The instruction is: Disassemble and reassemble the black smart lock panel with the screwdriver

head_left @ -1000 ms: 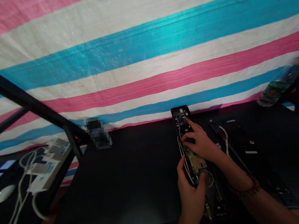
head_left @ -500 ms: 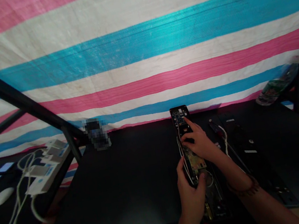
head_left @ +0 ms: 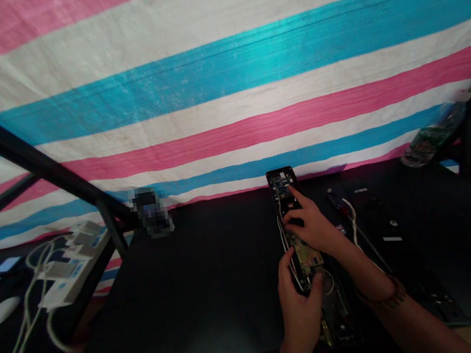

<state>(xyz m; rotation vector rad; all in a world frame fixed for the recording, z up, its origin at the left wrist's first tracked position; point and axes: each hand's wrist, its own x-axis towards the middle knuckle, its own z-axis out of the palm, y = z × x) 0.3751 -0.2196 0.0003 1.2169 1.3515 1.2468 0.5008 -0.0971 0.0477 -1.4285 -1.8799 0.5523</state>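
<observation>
A long, narrow black housing (head_left: pixel 270 189) lies open on the table with its inside exposed. A small circuit board (head_left: pixel 279 180) sits at its far end, and a yellowish board (head_left: pixel 308 255) in its middle. My left hand (head_left: pixel 299 303) grips the near part of the housing, thumb across the inside and fingers at the left edge. Over the far half is my right hand (head_left: pixel 312 224), its index fingertip at the small board. Its thumb and another finger are bent, apart, near the housing's left edge. White wires (head_left: pixel 285 240) run along that side.
Right of the housing lie a tool with a dark red handle (head_left: pixel 337 202), a white cable (head_left: pixel 352 220) and a long black panel (head_left: pixel 393 239). A plastic bottle (head_left: pixel 424 143) leans at the back right. A power strip (head_left: pixel 66 281) and a mouse (head_left: pixel 2 312) are at left.
The whole view has shifted slightly. Both hands keep nearly the same pose on the housing, with the right index fingertip still at the small board.
</observation>
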